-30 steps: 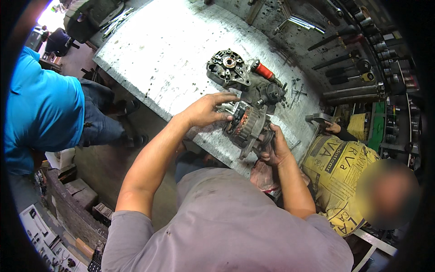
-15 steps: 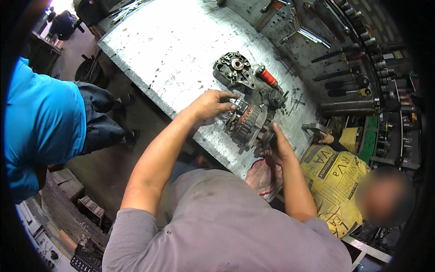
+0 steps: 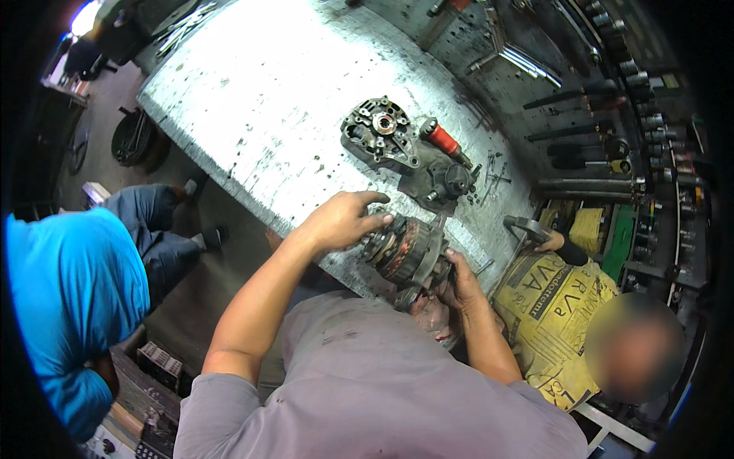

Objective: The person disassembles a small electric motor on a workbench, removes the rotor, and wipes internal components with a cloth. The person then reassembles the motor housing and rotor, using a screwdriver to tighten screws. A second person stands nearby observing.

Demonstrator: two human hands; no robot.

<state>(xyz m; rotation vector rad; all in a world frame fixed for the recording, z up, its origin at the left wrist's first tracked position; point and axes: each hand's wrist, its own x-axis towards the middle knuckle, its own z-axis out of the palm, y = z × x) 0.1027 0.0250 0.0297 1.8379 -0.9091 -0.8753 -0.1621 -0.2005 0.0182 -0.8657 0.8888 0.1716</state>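
Between my hands, over the near edge of the metal bench [image 3: 252,122], is a dirty alternator [image 3: 405,251] with copper windings showing round its middle. My left hand [image 3: 345,220] lies along its left end, thumb and fingers curved over the end. My right hand [image 3: 459,281] grips the right end from the side, its fingers partly hidden behind the body. Beyond it lies a round metal housing [image 3: 380,131] with a central bore. A dark metal part with a shaft [image 3: 447,183] sits beside a red air ratchet [image 3: 443,139].
Small bolts [image 3: 491,172] lie near the ratchet. A crumpled reddish rag [image 3: 432,315] is at the bench's near edge. At right, a person in a yellow printed shirt [image 3: 554,306] holds a tool; at left is another in blue [image 3: 76,298]. Tools hang on the wall panel [image 3: 589,130].
My hands and the alternator have come slightly closer to my body. The view has shifted a little. The person in blue now appears lower and leaning.
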